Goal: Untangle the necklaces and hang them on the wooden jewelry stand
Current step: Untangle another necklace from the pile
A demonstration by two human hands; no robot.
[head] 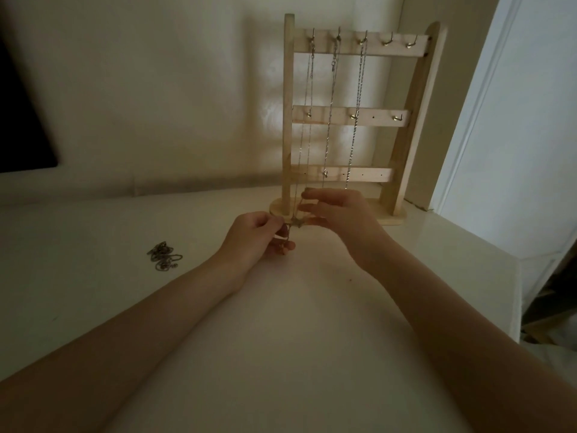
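A wooden jewelry stand (413, 98) with three hook rails stands at the back of the white table. Three thin chains hang from its top hooks: the left necklace (304, 135), a middle necklace (330, 120) and a right necklace (356, 120). My left hand (254, 240) pinches the lower end of the left necklace, near its small pendant (296, 224), in front of the stand's base. My right hand (338, 215) is beside it with fingers spread, touching the same chain. A tangled pile of chain (164, 255) lies on the table to the left.
The white table (281, 339) ends at a right edge near a pale door or wall panel (515, 120). A dark screen (22, 126) fills the upper left. The wall stands right behind the stand.
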